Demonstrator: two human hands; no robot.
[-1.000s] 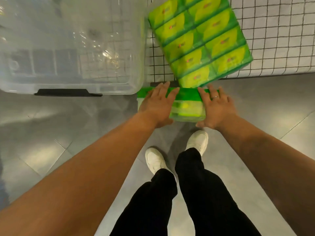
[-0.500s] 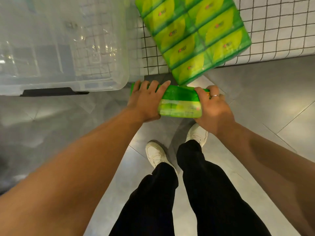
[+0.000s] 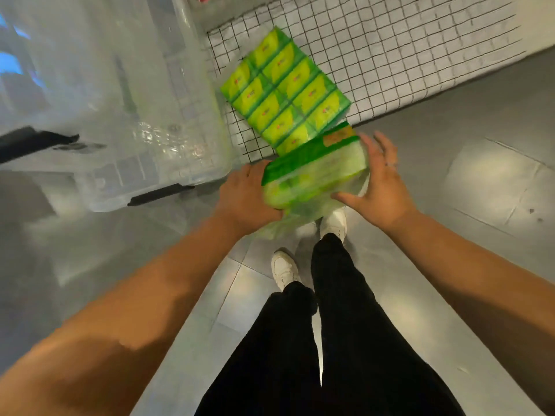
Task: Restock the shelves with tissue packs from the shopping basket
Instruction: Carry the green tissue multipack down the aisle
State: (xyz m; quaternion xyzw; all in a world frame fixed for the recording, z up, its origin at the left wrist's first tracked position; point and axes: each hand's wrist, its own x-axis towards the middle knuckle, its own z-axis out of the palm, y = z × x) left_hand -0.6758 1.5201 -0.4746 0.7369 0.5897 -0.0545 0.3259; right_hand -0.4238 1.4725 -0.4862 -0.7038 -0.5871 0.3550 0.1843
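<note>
Holding a green tissue pack (image 3: 312, 175) in mid-frame, the left hand (image 3: 243, 196) gripped its left end. The right hand (image 3: 381, 187) pressed the other end with straight fingers. A bigger pack (image 3: 285, 91) lay just above it.

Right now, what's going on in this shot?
A person holds a green tissue pack between both hands above the tiled floor. The left hand grips its left end; the right hand presses the right end with fingers spread. A larger green multi-pack lies on the wire-grid shelf just beyond, beside a clear plastic bin.
</note>
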